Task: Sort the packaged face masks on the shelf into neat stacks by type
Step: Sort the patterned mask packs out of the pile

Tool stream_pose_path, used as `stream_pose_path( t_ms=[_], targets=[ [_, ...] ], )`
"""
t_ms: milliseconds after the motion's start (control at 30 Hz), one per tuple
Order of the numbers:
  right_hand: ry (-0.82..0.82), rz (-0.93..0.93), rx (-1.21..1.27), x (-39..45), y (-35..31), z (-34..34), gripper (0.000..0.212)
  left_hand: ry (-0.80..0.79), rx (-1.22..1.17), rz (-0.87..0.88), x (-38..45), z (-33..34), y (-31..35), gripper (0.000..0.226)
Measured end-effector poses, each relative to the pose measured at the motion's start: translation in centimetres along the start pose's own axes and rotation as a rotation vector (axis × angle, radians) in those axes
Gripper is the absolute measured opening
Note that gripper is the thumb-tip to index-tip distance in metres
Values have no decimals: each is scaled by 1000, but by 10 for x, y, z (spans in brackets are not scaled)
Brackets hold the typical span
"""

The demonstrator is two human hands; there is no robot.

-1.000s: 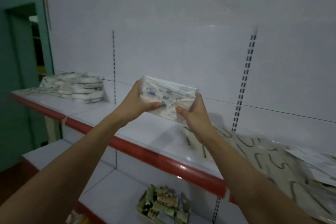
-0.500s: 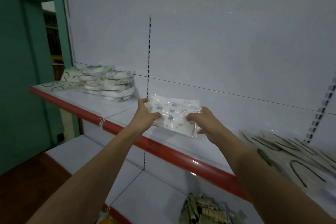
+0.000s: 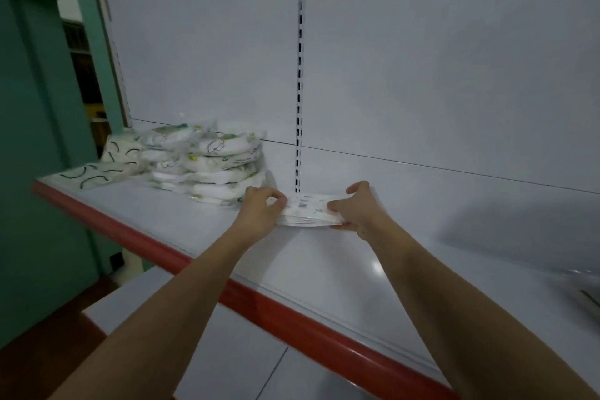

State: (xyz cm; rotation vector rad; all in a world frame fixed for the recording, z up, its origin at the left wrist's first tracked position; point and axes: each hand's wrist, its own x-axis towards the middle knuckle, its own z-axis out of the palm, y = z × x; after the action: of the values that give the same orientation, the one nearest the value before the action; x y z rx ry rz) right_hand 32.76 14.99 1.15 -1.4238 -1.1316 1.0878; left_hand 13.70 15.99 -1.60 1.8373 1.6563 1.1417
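From the head view, we see that the thin bundle of clear-wrapped white face masks with small grey-blue prints (image 3: pixel 308 212), which we held up in the air tilted toward us a second ago, has come down to the white metal shelf with the red front lip (image 3: pixel 207 227) and now lies flat, at or just above the shelf top, close to the white back panel and directly below the slotted upright strip (image 3: pixel 300 91). Our left hand (image 3: pixel 259 211) pinches the bundle's left end, thumb and fingers curled round it, and our right hand (image 3: pixel 355 208) grips the right end the same way, so both hands are clamped on the packs and neither has let go. We judge that this placing starts or adds to a separate pile for this type, just to the right of the taller stack of puffy white mask packs with green markings (image 3: pixel 224 166), which it nearly touches at our left hand. Further left lie flat white packs with black curved straps (image 3: pixel 97 172), well apart from ours. The bundle's long axis runs left to right, roughly parallel to the back panel, its printed face turned upward and its layered long edge facing us. What remains, in our judgement, is squaring the edges and releasing.
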Motion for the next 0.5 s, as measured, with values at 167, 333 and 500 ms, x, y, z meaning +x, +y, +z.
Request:
stream_pose_path(
  t_ms=[167, 333, 500],
  targets=[
    [17, 35, -19, 27, 3, 28, 4, -251, 132, 68, 35, -10, -26, 51],
    [115, 23, -165, 38, 25, 36, 6, -376, 304, 206, 66, -9, -37, 55],
    [209, 16, -254, 36, 31, 24, 38, -418, 267, 304, 71, 6, -40, 56]
  ],
)
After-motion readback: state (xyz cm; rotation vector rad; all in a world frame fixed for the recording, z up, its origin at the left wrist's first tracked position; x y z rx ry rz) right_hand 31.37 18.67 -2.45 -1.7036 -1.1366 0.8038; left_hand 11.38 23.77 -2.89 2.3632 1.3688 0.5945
